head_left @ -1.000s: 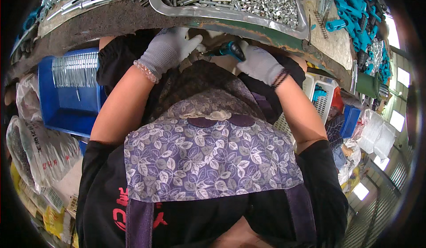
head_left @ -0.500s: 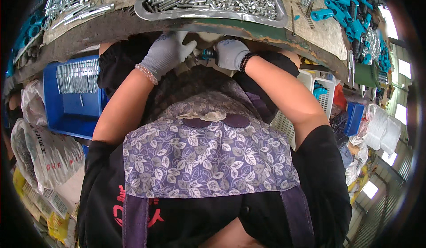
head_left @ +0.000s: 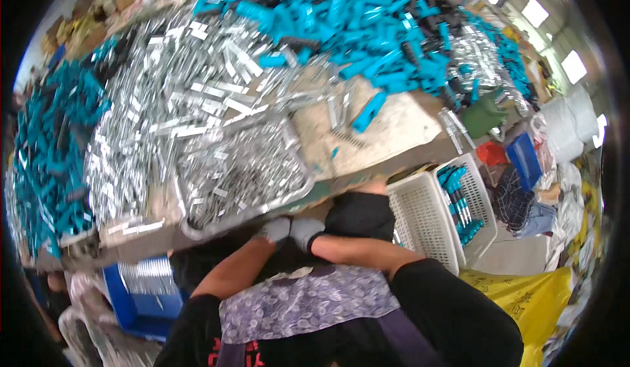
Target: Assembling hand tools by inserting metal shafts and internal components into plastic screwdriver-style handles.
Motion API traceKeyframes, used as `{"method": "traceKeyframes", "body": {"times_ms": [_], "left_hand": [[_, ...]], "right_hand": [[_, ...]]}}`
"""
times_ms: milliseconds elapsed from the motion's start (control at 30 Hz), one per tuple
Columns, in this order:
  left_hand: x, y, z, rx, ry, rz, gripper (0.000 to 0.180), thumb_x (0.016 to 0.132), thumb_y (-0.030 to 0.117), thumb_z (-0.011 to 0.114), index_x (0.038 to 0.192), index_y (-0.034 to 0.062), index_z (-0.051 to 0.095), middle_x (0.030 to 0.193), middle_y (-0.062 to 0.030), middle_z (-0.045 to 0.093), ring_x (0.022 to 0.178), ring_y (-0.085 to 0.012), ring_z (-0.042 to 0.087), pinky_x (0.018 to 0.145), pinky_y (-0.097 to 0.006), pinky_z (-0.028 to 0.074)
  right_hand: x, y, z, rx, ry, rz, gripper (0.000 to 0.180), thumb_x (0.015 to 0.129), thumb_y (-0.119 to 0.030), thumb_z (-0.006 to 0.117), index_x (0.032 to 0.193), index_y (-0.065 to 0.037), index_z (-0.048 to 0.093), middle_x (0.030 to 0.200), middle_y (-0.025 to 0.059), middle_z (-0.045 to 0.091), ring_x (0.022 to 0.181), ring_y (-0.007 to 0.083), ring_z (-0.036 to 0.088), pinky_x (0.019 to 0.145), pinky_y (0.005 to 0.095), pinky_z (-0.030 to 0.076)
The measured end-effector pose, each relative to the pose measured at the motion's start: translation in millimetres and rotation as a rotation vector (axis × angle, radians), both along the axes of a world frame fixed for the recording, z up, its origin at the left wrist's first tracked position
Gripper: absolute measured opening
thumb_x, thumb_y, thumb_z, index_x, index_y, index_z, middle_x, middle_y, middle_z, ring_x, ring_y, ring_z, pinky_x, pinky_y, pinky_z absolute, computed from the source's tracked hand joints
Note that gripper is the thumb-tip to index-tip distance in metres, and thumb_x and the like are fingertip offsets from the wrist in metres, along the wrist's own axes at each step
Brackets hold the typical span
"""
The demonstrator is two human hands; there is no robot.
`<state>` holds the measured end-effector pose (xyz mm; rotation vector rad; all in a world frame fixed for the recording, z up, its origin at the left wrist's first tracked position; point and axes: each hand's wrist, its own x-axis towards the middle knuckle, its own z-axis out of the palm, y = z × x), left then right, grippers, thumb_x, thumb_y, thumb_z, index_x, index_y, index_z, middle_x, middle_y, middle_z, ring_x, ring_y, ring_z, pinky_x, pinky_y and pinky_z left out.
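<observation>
My left hand (head_left: 274, 228) and my right hand (head_left: 306, 233), both in grey-white gloves, are close together low in front of me, beside the table's front edge. The picture is smeared by motion, and the fingers do not show clearly. Whatever lies in or between them cannot be made out. Just beyond the hands stands a metal tray (head_left: 310, 187) full of small silvery pins. A coil spring (head_left: 348, 138) and a turquoise plastic part (head_left: 369, 112) lie on the pale cloth (head_left: 410, 127) to its right.
Long silvery metal parts (head_left: 131, 130) are heaped at left, turquoise plastic parts (head_left: 328, 12) at the back. White baskets (head_left: 420, 226) stand at my right, one with turquoise-handled pieces (head_left: 459, 203). A blue bin (head_left: 141, 311) with metal strips is at lower left, a yellow bag (head_left: 525, 301) at lower right.
My view has swung up and to the right, showing more of the table. Both hands appear lower in it and nearer each other. The turquoise piece at my right hand no longer shows.
</observation>
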<state>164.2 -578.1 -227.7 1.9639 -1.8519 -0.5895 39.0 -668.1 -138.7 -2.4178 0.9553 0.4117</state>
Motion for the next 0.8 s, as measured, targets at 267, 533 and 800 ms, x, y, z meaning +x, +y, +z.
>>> {"method": "traceKeyframes", "body": {"times_ms": [267,533,800], "left_hand": [[11.8,13.4,196.9,0.026,-0.13,-0.104,0.051,0.088,0.026,0.063,0.135,0.0068,0.059,0.135,-0.0188,0.061,0.119,-0.0312,0.061,0.104,-0.041,0.047],[-2.3,21.3,287.9,0.161,0.212,-0.104,0.045,0.089,0.026,0.069,0.13,0.0078,0.062,0.128,-0.0172,0.064,0.117,-0.0311,0.062,0.102,-0.042,0.048],[-95.5,15.3,343.1,0.271,0.199,0.019,0.049,0.084,0.007,0.075,0.129,0.0049,0.059,0.103,-0.0157,0.072,0.094,-0.0194,0.07,0.082,-0.034,0.054]], "right_hand": [[4.1,2.2,102.8,0.144,-0.084,0.116,0.038,0.089,-0.04,0.057,0.107,-0.013,0.076,0.111,0.0174,0.073,0.105,0.0369,0.069,0.089,0.0463,0.054],[-108.7,-38.9,282.6,0.125,-0.274,0.239,0.027,0.082,-0.034,0.064,0.091,-0.009,0.07,0.083,0.0186,0.069,0.081,0.0382,0.068,0.072,0.0491,0.053],[-301.3,17.2,243.4,0.116,-0.778,-0.447,0.033,0.075,-0.026,0.077,0.098,-0.005,0.068,0.089,0.0166,0.069,0.083,0.032,0.068,0.074,0.042,0.052]]}}
